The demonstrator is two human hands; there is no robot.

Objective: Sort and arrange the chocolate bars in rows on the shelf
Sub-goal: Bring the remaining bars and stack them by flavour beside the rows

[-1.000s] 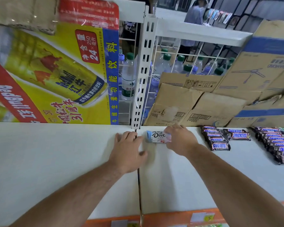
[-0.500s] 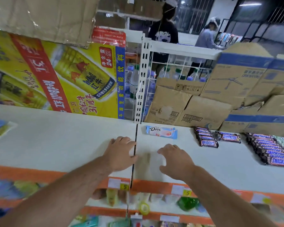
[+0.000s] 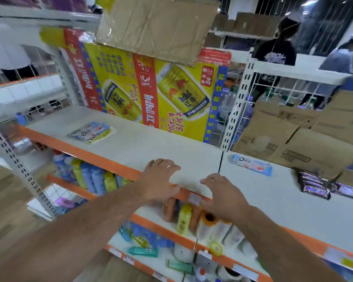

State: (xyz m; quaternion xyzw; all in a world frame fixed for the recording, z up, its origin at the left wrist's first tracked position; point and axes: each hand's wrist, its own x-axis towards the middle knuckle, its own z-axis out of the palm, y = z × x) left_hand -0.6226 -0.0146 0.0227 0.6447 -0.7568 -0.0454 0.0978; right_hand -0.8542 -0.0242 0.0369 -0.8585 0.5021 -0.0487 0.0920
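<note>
**Desk:** What sits at the far left of the white shelf [image 3: 130, 147]?

**Photographer:** A small pile of Dove bars [image 3: 91, 132] in pale blue and yellow wrappers, lying flat near the orange front edge. Below it, coloured bottles [image 3: 90, 178] stand on the lower shelf. A yellow Red Bull carton [image 3: 167, 92] stands at the back of the shelf, under a flap of brown cardboard.

**Desk:** And the hands?

**Photographer:** Centre frame. The left hand [image 3: 158, 180] is at the front edge, left of the seam between the two shelf boards, fingers spread and relaxed, gripping nothing. The right hand [image 3: 222, 196] is just beside it, about at the seam, fingers loosely spread and likewise holding nothing. Whether either presses on the board, I cannot tell.

**Desk:** Right of them?

**Photographer:** A single Dove bar [image 3: 252, 165] lies alone toward the back of the right board, just right of the seam and well apart from the pile. Brown cardboard boxes [image 3: 293, 139] stand behind it. Further right, dark Snickers bars [image 3: 314, 185] lie side by side in a short row, with more running toward the frame's edge.
</note>
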